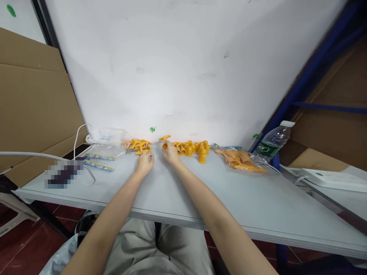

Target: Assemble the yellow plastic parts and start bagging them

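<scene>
My right hand [171, 153] is closed around a yellow plastic piece [164, 138] with a crossbar top, near the back of the table. Just left of it, my left hand [145, 164] rests with curled fingers beside a pile of yellow branching pieces [139, 144] with small metal chains. Whether the left fingers hold anything is hidden. To the right of my right hand stands a cluster of yellow hollow figures [189, 148], some lying with their round openings toward me. One upright yellow figure [202, 156] is a little nearer.
A clear bag of orange-yellow parts [241, 159] lies right of the figures, beside a water bottle [272, 141]. At left are clear plastic bags [106, 149] with colourful strips, a phone [77, 151] and a white cable [76, 141]. A white panel [177, 76] rises behind the table.
</scene>
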The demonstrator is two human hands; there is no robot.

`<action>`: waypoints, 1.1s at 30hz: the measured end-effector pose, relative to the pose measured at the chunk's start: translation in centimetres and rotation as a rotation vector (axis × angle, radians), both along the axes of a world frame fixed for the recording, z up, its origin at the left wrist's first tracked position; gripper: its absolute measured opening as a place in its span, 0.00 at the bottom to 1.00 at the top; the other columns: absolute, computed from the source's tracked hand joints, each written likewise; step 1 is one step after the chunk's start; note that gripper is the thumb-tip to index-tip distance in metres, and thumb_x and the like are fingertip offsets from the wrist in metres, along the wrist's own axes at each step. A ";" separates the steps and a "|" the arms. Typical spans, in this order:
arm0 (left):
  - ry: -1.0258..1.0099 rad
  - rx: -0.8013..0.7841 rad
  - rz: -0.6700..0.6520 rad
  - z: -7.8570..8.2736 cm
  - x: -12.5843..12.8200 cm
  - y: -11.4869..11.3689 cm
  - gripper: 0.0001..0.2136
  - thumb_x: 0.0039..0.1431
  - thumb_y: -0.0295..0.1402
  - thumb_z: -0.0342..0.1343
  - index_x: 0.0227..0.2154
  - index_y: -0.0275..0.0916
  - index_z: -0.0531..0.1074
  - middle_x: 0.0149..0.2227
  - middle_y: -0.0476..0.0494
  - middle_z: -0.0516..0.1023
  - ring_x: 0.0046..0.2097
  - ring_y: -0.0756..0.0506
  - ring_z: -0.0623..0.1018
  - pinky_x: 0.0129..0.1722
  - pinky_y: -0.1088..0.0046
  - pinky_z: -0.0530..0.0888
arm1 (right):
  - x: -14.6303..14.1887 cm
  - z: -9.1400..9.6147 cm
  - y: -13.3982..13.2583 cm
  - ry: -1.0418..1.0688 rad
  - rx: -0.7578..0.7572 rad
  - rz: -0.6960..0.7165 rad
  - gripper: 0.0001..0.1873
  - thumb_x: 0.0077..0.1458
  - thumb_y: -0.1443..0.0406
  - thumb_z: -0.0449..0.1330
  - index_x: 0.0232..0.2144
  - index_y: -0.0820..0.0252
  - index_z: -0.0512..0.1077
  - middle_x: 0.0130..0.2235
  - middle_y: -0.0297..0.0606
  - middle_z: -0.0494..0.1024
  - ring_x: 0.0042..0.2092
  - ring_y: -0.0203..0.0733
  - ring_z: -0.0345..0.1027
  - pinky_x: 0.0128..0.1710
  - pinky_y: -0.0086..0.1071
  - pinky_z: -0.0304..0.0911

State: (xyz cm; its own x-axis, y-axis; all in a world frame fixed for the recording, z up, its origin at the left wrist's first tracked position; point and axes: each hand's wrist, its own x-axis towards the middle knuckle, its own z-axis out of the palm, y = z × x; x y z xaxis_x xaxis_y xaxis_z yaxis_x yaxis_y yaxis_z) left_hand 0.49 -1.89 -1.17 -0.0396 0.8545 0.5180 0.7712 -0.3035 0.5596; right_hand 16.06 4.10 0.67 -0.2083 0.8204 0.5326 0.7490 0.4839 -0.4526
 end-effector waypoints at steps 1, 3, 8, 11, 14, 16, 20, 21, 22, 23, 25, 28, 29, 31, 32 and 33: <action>0.010 -0.002 0.003 0.0 0.0 0.0 0.08 0.57 0.26 0.50 0.32 0.36 0.75 0.35 0.41 0.76 0.36 0.45 0.76 0.42 0.67 0.71 | -0.2 -0.3 0.1 -0.080 -0.008 -0.003 0.24 0.57 0.69 0.48 0.57 0.64 0.59 0.55 0.50 0.72 0.55 0.49 0.65 0.56 0.42 0.55; 0.029 -0.009 0.006 0.0 0.0 0.0 0.08 0.57 0.26 0.50 0.32 0.36 0.75 0.36 0.41 0.77 0.37 0.45 0.76 0.43 0.67 0.71 | -0.4 -0.8 0.3 -0.226 -0.030 -0.043 0.26 0.57 0.71 0.46 0.58 0.68 0.58 0.55 0.51 0.72 0.56 0.50 0.64 0.60 0.42 0.49; 0.040 -0.032 0.001 0.1 0.2 -0.1 0.07 0.57 0.26 0.50 0.31 0.37 0.74 0.36 0.42 0.77 0.37 0.46 0.75 0.43 0.67 0.71 | 0.5 -1.5 0.3 -0.414 -0.024 -0.142 0.26 0.58 0.74 0.41 0.58 0.69 0.60 0.62 0.52 0.63 0.58 0.52 0.61 0.64 0.47 0.36; 0.044 -0.032 -0.006 0.3 0.1 -0.2 0.07 0.57 0.26 0.50 0.30 0.38 0.74 0.34 0.43 0.76 0.37 0.46 0.75 0.43 0.68 0.71 | 0.8 -1.6 0.3 -0.450 -0.030 -0.138 0.26 0.59 0.73 0.39 0.57 0.65 0.62 0.64 0.48 0.60 0.58 0.52 0.61 0.64 0.50 0.34; 0.041 -0.038 -0.016 0.4 0.0 -0.3 0.07 0.56 0.25 0.50 0.29 0.38 0.73 0.34 0.44 0.76 0.37 0.46 0.75 0.42 0.69 0.71 | 0.7 -1.5 0.2 -0.479 -0.050 -0.159 0.26 0.59 0.73 0.40 0.56 0.61 0.65 0.64 0.48 0.62 0.58 0.55 0.61 0.62 0.53 0.37; 0.040 -0.040 -0.020 0.3 0.0 -0.3 0.07 0.56 0.26 0.50 0.29 0.38 0.74 0.34 0.44 0.76 0.37 0.46 0.75 0.41 0.68 0.71 | 0.6 -1.5 0.3 -0.482 -0.050 -0.178 0.26 0.58 0.73 0.41 0.55 0.61 0.66 0.62 0.49 0.64 0.58 0.57 0.61 0.62 0.54 0.37; 0.030 -0.032 -0.027 0.2 0.0 -0.3 0.07 0.56 0.26 0.51 0.29 0.38 0.74 0.33 0.44 0.76 0.36 0.46 0.75 0.40 0.69 0.71 | 0.4 -1.4 0.4 -0.462 -0.089 -0.210 0.24 0.58 0.72 0.44 0.53 0.60 0.68 0.58 0.53 0.69 0.57 0.58 0.62 0.61 0.58 0.36; 0.029 -0.031 -0.028 0.2 0.0 -0.3 0.07 0.56 0.26 0.51 0.29 0.38 0.74 0.33 0.44 0.75 0.36 0.46 0.75 0.40 0.69 0.71 | 0.4 -1.4 0.5 -0.458 -0.105 -0.218 0.24 0.58 0.71 0.44 0.53 0.60 0.68 0.57 0.52 0.70 0.58 0.58 0.61 0.61 0.60 0.36; 0.029 -0.030 -0.030 0.2 0.0 -0.3 0.07 0.56 0.26 0.51 0.29 0.38 0.74 0.33 0.44 0.75 0.36 0.46 0.75 0.40 0.69 0.72 | 0.5 -1.3 0.5 -0.454 -0.117 -0.225 0.24 0.58 0.72 0.44 0.53 0.60 0.69 0.57 0.52 0.70 0.58 0.58 0.61 0.61 0.61 0.35; 0.030 -0.031 -0.032 0.2 0.0 -0.3 0.07 0.56 0.26 0.51 0.29 0.38 0.74 0.33 0.43 0.76 0.36 0.46 0.75 0.40 0.68 0.72 | 0.6 -1.3 0.6 -0.452 -0.124 -0.231 0.24 0.59 0.72 0.43 0.53 0.59 0.69 0.57 0.52 0.70 0.59 0.57 0.60 0.61 0.62 0.35; 0.031 -0.032 -0.037 0.2 0.0 -0.3 0.07 0.56 0.26 0.51 0.29 0.38 0.74 0.33 0.43 0.76 0.36 0.46 0.75 0.40 0.68 0.72 | 0.8 -1.2 0.7 -0.455 -0.127 -0.235 0.26 0.59 0.74 0.41 0.53 0.59 0.69 0.58 0.51 0.70 0.59 0.55 0.60 0.61 0.63 0.33; 0.035 -0.035 -0.054 0.2 0.0 -0.3 0.08 0.56 0.26 0.50 0.28 0.38 0.74 0.33 0.43 0.76 0.36 0.46 0.75 0.40 0.68 0.72 | 1.3 -1.1 0.9 -0.469 -0.122 -0.234 0.27 0.58 0.75 0.40 0.53 0.57 0.69 0.57 0.49 0.71 0.59 0.55 0.60 0.61 0.64 0.32; 0.037 -0.035 -0.057 0.2 0.0 -0.3 0.08 0.56 0.26 0.50 0.28 0.38 0.74 0.33 0.43 0.76 0.35 0.46 0.75 0.40 0.68 0.72 | 1.5 -1.0 1.0 -0.469 -0.120 -0.228 0.27 0.58 0.75 0.41 0.52 0.56 0.70 0.56 0.48 0.72 0.58 0.55 0.61 0.61 0.64 0.32; 0.040 -0.036 -0.058 0.2 0.0 -0.3 0.08 0.56 0.25 0.50 0.28 0.38 0.74 0.33 0.43 0.76 0.35 0.46 0.75 0.40 0.68 0.72 | 1.9 -1.0 1.1 -0.463 -0.119 -0.209 0.27 0.59 0.75 0.41 0.52 0.55 0.70 0.55 0.47 0.73 0.57 0.55 0.62 0.61 0.65 0.31; 0.042 -0.036 -0.057 0.2 0.0 -0.3 0.08 0.56 0.25 0.50 0.28 0.38 0.74 0.33 0.44 0.76 0.35 0.46 0.75 0.41 0.68 0.72 | 2.1 -1.1 1.2 -0.460 -0.119 -0.200 0.27 0.59 0.75 0.40 0.52 0.55 0.70 0.55 0.46 0.73 0.57 0.54 0.62 0.61 0.65 0.31; 0.042 -0.036 -0.057 0.1 0.0 -0.2 0.08 0.56 0.25 0.50 0.28 0.38 0.74 0.33 0.44 0.76 0.35 0.46 0.75 0.41 0.68 0.72 | 2.3 -1.1 1.3 -0.459 -0.119 -0.194 0.26 0.59 0.74 0.40 0.52 0.55 0.69 0.55 0.46 0.73 0.57 0.54 0.62 0.61 0.66 0.30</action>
